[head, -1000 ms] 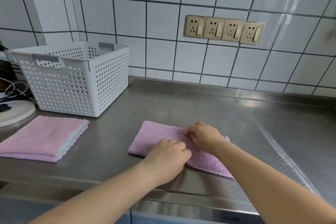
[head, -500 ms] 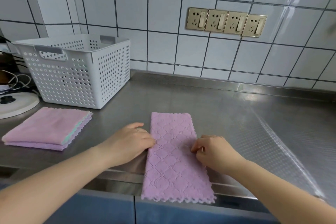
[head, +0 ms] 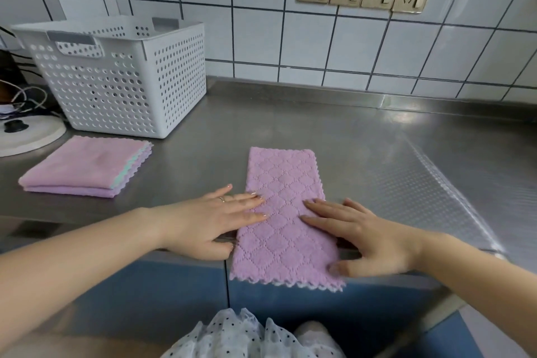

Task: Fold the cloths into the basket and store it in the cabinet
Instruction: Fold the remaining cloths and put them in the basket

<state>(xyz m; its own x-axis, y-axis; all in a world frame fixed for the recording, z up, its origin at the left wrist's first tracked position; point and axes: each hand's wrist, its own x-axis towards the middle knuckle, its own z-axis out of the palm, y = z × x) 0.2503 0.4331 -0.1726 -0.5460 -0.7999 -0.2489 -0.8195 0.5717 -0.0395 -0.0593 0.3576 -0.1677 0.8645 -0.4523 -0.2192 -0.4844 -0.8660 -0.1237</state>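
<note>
We press our left hand (head: 215,219) and right hand (head: 363,237), fingers spread flat, on the lilac quilted microfibre cloth (head: 283,212). It looks soft and limp. We judge its overhanging scalloped near corners best pinched for the next fold.

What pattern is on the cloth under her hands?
A quilted diamond pattern on lilac cloth, seen from the head camera.

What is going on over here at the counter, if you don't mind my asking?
A person is folding cloths. Both hands lie flat on a purple quilted cloth folded into a long strip on the steel counter, its near end hanging over the edge: the left hand on its left side, the right hand on its right. A stack of folded cloths waits to the left, in front of the white basket; whether anything is inside cannot be seen.
</note>
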